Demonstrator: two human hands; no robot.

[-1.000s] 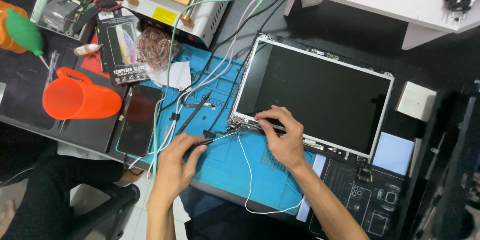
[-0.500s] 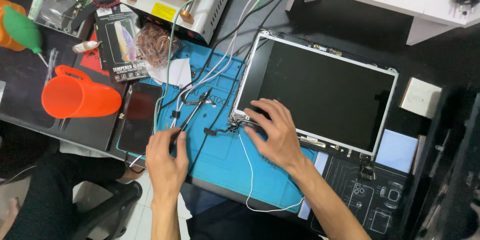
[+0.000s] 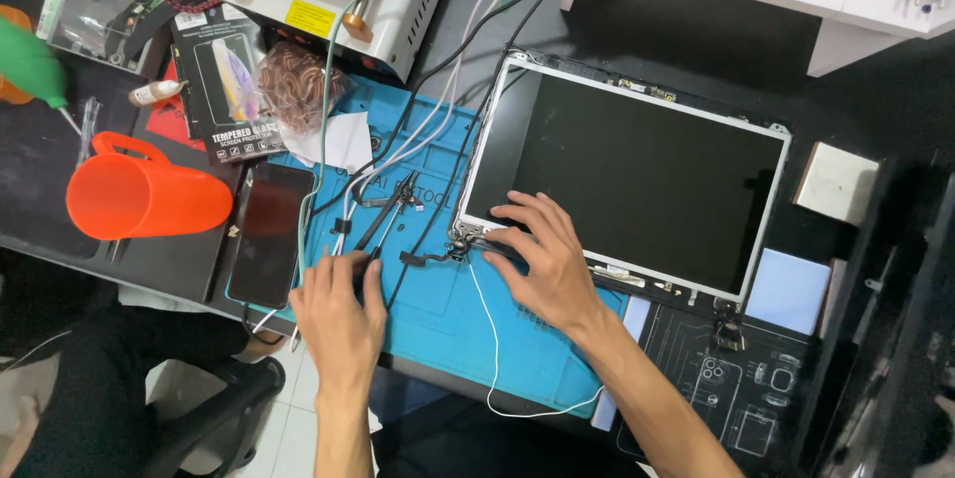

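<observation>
The left hand (image 3: 338, 309) has drawn back from the screen panel (image 3: 627, 175) and now lies open-fingered on the blue mat (image 3: 448, 319) beside the tweezers (image 3: 383, 224), while the right hand (image 3: 542, 259) stays spread, gripping nothing, on the panel's lower-left corner.

Both forearms are bare, with no sleeves, watch or rings showing. The left hand (image 3: 338, 314) and right hand (image 3: 547, 264) wear no gloves. Black trousers (image 3: 90, 379) cover the legs.

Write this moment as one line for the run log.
left hand: flat on blue mat, by tweezers | right hand: on screen panel lower-left corner | near: phone, orange jug
</observation>
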